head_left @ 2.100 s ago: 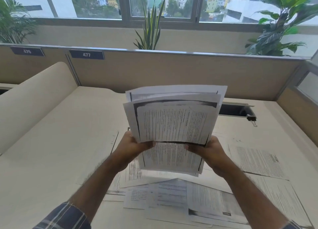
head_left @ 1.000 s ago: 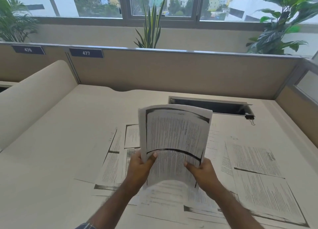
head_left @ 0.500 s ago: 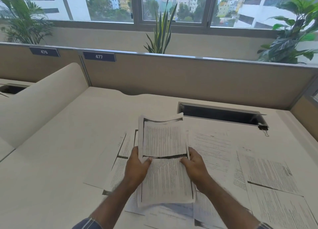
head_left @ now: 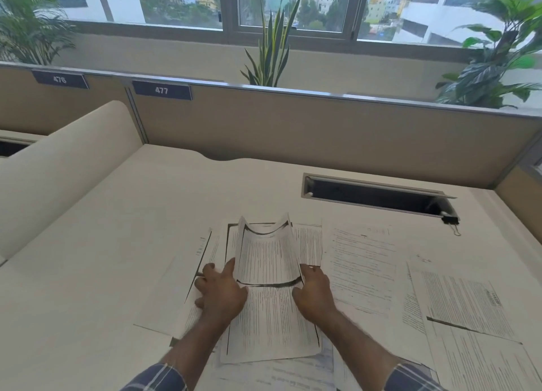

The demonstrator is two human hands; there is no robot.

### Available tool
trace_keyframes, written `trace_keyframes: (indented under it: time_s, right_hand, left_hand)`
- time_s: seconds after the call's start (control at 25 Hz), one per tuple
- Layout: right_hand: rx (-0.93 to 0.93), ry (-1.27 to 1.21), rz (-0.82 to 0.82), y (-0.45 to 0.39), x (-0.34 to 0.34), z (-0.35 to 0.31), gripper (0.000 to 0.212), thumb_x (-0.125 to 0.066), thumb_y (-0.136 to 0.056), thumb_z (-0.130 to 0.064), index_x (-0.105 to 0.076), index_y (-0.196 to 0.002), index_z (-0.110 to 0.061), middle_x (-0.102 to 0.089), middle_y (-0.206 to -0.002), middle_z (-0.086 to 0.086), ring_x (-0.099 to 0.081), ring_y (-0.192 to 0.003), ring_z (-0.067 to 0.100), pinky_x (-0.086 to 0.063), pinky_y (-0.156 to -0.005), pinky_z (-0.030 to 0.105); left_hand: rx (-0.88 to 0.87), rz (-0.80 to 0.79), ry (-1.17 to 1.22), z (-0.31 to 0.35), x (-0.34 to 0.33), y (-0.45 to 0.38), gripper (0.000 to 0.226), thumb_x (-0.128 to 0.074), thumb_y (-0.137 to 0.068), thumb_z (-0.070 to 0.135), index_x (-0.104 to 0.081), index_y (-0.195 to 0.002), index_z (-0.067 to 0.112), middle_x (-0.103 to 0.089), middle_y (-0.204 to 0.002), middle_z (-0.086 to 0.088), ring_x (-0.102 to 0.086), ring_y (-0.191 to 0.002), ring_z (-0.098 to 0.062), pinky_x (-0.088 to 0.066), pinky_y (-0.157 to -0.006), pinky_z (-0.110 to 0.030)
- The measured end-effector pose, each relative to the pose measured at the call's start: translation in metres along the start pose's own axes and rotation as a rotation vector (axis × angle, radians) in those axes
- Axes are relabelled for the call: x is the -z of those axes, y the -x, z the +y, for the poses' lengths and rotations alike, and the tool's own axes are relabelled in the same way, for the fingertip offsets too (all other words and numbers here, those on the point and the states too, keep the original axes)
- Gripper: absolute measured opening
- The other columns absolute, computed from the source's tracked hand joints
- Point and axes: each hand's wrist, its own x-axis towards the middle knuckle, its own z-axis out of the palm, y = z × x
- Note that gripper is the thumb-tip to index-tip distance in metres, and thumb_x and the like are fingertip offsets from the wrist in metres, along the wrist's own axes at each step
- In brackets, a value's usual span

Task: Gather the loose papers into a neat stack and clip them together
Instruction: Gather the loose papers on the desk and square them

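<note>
two desk labels read 476, 477.

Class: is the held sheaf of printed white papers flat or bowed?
Bowed: the sheaf of printed white papers curls up at both side edges, sagging mid-width.

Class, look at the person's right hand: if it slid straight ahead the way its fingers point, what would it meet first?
The right hand points away from the person along the stack's curled edge. It would probably first cross the loose sheets lying flat beyond; depth is unclear.
</note>
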Motion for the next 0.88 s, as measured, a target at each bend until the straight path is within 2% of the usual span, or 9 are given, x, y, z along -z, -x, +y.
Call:
trace_keyframes:
  time_s: [0.16,0.24,0.32,0.44,0.48,0.6,0.72,0.8,0.88]
  right_hand:
    - [-0.088,-0.135,0.001,0.0,0.002,-0.006,0.03,-0.055,-0.08,-0.001,-0.06,-0.109,-0.005,-0.06,-0.107,0.013,-0.057,-0.094,0.021,-0.051,-0.083,0.03]
    - [-0.158,-0.328,0.008,0.003,0.008,-0.011,0.026,-0.059,-0.08,-0.001,-0.06,-0.105,-0.006,-0.065,-0.101,0.009,-0.061,-0.088,0.018,-0.056,-0.077,0.032]
    - [-0.278,-0.576,-0.026,0.007,0.014,-0.015,0.035,-0.067,-0.078,0.001,-0.054,-0.108,-0.012,-0.064,-0.101,0.003,-0.062,-0.09,0.016,-0.053,-0.072,0.027]
    - [-0.439,-0.843,-0.118,0.008,0.015,-0.018,0.046,-0.069,-0.074,0.01,-0.055,-0.115,-0.008,-0.067,-0.109,0.01,-0.066,-0.099,0.027,-0.057,-0.082,0.038]
    - [-0.447,-0.873,-0.155,0.009,0.016,-0.02,0.047,-0.067,-0.075,0.013,-0.058,-0.117,-0.005,-0.068,-0.108,0.011,-0.067,-0.098,0.028,-0.058,-0.081,0.039]
    - [-0.379,-0.845,-0.218,0.016,0.027,-0.023,0.042,-0.063,-0.079,0.014,-0.063,-0.116,-0.005,-0.071,-0.101,0.009,-0.068,-0.092,0.025,-0.058,-0.074,0.032]
    - [-0.312,-0.877,-0.242,0.021,0.054,-0.024,0.037,-0.063,-0.081,0.01,-0.066,-0.113,-0.008,-0.073,-0.107,0.013,-0.07,-0.099,0.029,-0.057,-0.091,0.045]
    - [-0.271,-0.957,-0.279,0.026,0.075,-0.024,0.036,-0.065,-0.081,0.008,-0.067,-0.113,-0.008,-0.075,-0.106,0.015,-0.071,-0.099,0.033,-0.055,-0.093,0.052]
    - [-0.192,-1.008,-0.335,0.033,0.097,-0.024,0.036,-0.068,-0.08,0.007,-0.068,-0.113,-0.008,-0.075,-0.107,0.016,-0.072,-0.1,0.035,-0.056,-0.091,0.055]
  left_hand:
    - [-0.029,-0.027,0.128,0.002,0.001,-0.006,0.075,-0.07,-0.083,0.024,-0.037,-0.15,0.023,-0.034,-0.144,-0.022,-0.055,-0.119,-0.035,-0.05,-0.101,-0.042]
    - [-0.056,-0.05,0.152,0.005,0.006,-0.002,0.071,-0.071,-0.083,0.018,-0.04,-0.147,0.019,-0.04,-0.138,-0.022,-0.061,-0.108,-0.032,-0.05,-0.097,-0.035]
    - [-0.071,-0.038,0.158,0.007,0.01,0.001,0.064,-0.07,-0.082,0.018,-0.047,-0.141,0.02,-0.048,-0.128,-0.019,-0.063,-0.097,-0.03,-0.053,-0.092,-0.034]
    - [-0.104,-0.028,0.207,0.003,0.011,0.0,0.053,-0.066,-0.075,0.018,-0.058,-0.128,0.02,-0.064,-0.111,-0.01,-0.069,-0.089,-0.025,-0.061,-0.085,-0.038]
    - [-0.109,-0.02,0.242,0.002,0.01,0.002,0.049,-0.065,-0.075,0.015,-0.06,-0.124,0.018,-0.069,-0.107,-0.007,-0.07,-0.089,-0.023,-0.062,-0.082,-0.038]
    - [-0.109,0.0,0.374,0.001,0.013,0.013,0.048,-0.072,-0.075,0.009,-0.062,-0.121,0.018,-0.072,-0.103,0.001,-0.07,-0.091,-0.02,-0.06,-0.083,-0.035]
    - [-0.068,-0.055,0.569,-0.004,0.016,0.015,0.054,-0.077,-0.077,0.008,-0.059,-0.127,0.021,-0.07,-0.102,0.0,-0.068,-0.094,-0.02,-0.056,-0.086,-0.036]
    - [-0.063,-0.113,0.674,-0.007,0.022,0.015,0.063,-0.083,-0.076,0.015,-0.056,-0.132,0.023,-0.067,-0.113,-0.007,-0.066,-0.102,-0.022,-0.053,-0.086,-0.036]
    - [-0.082,-0.224,0.794,-0.005,0.029,0.018,0.086,-0.09,-0.067,0.035,-0.046,-0.141,0.03,-0.06,-0.125,-0.009,-0.06,-0.115,-0.023,-0.049,-0.091,-0.037]
